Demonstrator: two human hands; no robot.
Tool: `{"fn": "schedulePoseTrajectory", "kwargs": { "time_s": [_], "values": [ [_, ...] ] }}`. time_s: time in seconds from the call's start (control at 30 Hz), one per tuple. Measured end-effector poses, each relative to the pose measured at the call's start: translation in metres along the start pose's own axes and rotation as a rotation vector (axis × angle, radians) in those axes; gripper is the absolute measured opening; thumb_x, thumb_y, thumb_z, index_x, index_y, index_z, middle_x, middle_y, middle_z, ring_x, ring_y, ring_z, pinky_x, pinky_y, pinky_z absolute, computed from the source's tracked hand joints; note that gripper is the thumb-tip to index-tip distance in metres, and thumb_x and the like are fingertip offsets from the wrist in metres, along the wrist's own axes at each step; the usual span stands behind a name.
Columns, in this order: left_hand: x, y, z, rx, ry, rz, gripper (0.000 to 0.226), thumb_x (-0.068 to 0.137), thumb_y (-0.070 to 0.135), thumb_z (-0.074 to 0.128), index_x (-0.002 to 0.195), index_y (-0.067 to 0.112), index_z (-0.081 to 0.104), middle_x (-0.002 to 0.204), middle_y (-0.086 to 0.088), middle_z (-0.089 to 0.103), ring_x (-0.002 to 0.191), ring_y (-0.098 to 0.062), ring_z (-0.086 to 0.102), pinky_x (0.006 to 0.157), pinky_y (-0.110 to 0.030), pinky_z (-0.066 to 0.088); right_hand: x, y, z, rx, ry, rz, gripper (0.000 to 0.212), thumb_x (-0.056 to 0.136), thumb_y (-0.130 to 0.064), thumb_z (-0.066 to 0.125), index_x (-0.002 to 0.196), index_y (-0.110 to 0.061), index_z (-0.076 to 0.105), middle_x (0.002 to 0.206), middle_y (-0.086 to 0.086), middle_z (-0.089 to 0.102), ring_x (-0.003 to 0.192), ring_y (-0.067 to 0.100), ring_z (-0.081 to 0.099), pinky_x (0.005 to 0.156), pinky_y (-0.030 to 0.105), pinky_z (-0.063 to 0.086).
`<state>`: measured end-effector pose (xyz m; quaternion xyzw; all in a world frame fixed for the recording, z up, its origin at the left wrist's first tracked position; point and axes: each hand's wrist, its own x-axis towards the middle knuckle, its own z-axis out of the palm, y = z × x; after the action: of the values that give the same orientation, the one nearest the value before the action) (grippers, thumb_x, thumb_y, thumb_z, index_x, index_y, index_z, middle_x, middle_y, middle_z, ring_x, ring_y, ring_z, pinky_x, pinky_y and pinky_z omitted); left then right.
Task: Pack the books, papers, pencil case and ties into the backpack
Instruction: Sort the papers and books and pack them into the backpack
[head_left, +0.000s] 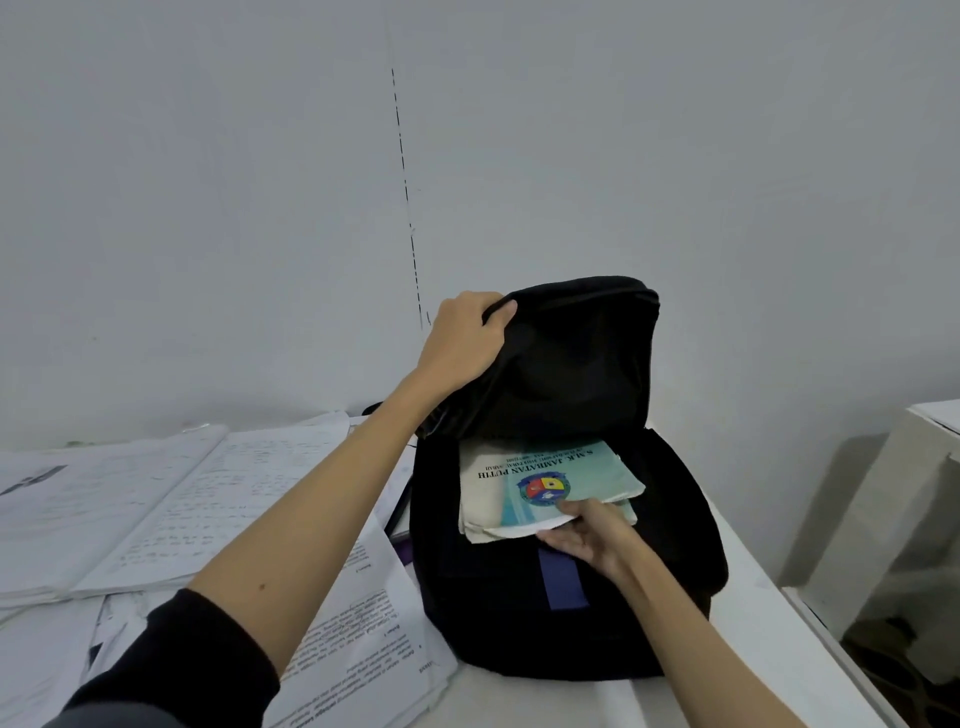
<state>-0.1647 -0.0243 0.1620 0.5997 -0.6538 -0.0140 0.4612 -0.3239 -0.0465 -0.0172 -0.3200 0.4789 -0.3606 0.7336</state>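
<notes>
Standing upright on the white counter (753, 639) near its right edge, the black fabric backpack (566, 613) has its main compartment wide open, the top flap (566, 353) lifted up and back toward the pale wall. The left hand (462, 338) grasps the flap's left edge, fingers curled over the fabric and thumb on the inside, holding it raised. A blue strip (563, 579) runs down the bag's front panel.

In the mouth of the bag sit thin exercise books with pale green and cream paper covers (545, 483), the top one bearing upside-down black lettering and a round crest of red, yellow and blue. Their long axis runs roughly left to right across the opening, tipped a little so the right end sits higher; the printed heading lies toward the wall. The right hand (587, 535) pinches the books' near edge, thumb on the top cover beside the crest, fingers beneath.

Left of the backpack, the counter carries loose white printed sheets (363, 639), some touching the bag's base, and an opened white notebook with handwriting (156, 509) farther left. A dark pen-like object (397, 512) lies just beside the bag.
</notes>
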Motion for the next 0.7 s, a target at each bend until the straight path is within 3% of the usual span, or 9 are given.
{"fn": "schedulePoseTrajectory", "kwargs": {
  "time_s": [0.13,0.23,0.3,0.37,0.47,0.5,0.57,0.63,0.7],
  "values": [
    [0.004,-0.004,0.005,-0.018,0.006,-0.007,0.042,0.098,0.019,0.047,0.059,0.01,0.036,0.051,0.001,0.034,0.049,-0.012,0.031,0.048,-0.018,0.027,0.011,0.008,0.011,0.231,0.012,0.004,0.038,0.089,0.015,0.044,0.127,0.013,0.038,0.115,0.031,0.056,0.056,0.034,0.068,0.044,0.027,0.055],
    [0.007,-0.005,0.005,-0.034,0.008,0.0,0.039,0.098,0.02,0.046,0.065,-0.001,0.044,0.054,-0.002,0.037,0.051,-0.013,0.033,0.05,-0.018,0.027,0.016,0.012,0.027,0.246,0.046,0.024,0.037,0.09,0.013,0.047,0.126,0.01,0.039,0.115,0.028,0.055,0.061,0.034,0.068,0.045,0.029,0.056],
    [0.009,-0.007,0.005,-0.028,0.004,0.005,0.039,0.098,0.02,0.046,0.067,-0.002,0.046,0.055,-0.002,0.038,0.052,-0.014,0.034,0.05,-0.017,0.027,0.012,0.004,0.027,0.188,0.074,0.052,0.033,0.09,0.008,0.052,0.121,0.009,0.042,0.103,0.028,0.059,0.061,0.035,0.067,0.045,0.031,0.056],
    [0.01,-0.01,0.005,-0.015,0.003,0.006,0.038,0.098,0.02,0.046,0.066,0.0,0.045,0.054,-0.001,0.037,0.051,-0.013,0.033,0.049,-0.017,0.027,0.003,-0.005,0.018,-0.072,0.036,0.065,0.027,0.09,-0.011,0.062,0.104,0.01,0.052,0.077,0.027,0.065,0.051,0.03,0.067,0.042,0.029,0.054],
    [0.01,-0.015,0.005,-0.018,0.001,-0.01,0.039,0.098,0.02,0.047,0.062,0.005,0.042,0.053,0.0,0.036,0.051,-0.012,0.033,0.049,-0.017,0.026,-0.013,-0.017,-0.008,-0.826,0.129,-0.113,0.045,0.081,-0.045,0.068,0.07,-0.002,0.061,0.053,0.007,0.065,0.04,0.015,0.059,0.041,0.02,0.042],
    [0.009,-0.016,0.006,-0.017,0.001,-0.017,0.041,0.098,0.02,0.047,0.06,0.008,0.038,0.053,0.001,0.034,0.05,-0.011,0.032,0.048,-0.017,0.026,-0.015,-0.021,-0.016,-1.057,0.249,-0.271,0.042,0.079,-0.048,0.07,0.069,-0.007,0.062,0.061,0.003,0.066,0.05,0.013,0.06,0.048,0.021,0.042],
    [0.008,-0.017,0.007,-0.021,0.003,-0.031,0.042,0.098,0.02,0.047,0.059,0.011,0.035,0.052,0.002,0.033,0.049,-0.01,0.031,0.047,-0.016,0.026,-0.014,-0.026,-0.025,-1.435,0.398,-0.61,0.037,0.076,-0.049,0.072,0.095,-0.018,0.067,0.1,0.0,0.066,0.091,0.017,0.06,0.071,0.026,0.046],
    [0.006,-0.018,0.009,-0.032,0.006,-0.041,0.04,0.098,0.02,0.047,0.061,0.008,0.037,0.052,0.002,0.033,0.049,-0.01,0.031,0.047,-0.016,0.026,-0.004,-0.024,-0.031,-1.68,0.255,-0.669,0.057,0.08,-0.05,0.067,0.131,-0.028,0.054,0.139,0.0,0.047,0.131,0.022,0.039,0.101,0.033,0.037],
    [0.003,-0.019,0.01,-0.038,0.004,-0.046,0.038,0.098,0.021,0.047,0.064,0.004,0.04,0.053,0.001,0.034,0.05,-0.011,0.032,0.048,-0.017,0.026,0.005,-0.017,-0.034,-1.717,0.111,-0.562,0.059,0.088,-0.049,0.057,0.142,-0.031,0.041,0.153,-0.001,0.03,0.144,0.023,0.019,0.112,0.036,0.025]
  ]
}}
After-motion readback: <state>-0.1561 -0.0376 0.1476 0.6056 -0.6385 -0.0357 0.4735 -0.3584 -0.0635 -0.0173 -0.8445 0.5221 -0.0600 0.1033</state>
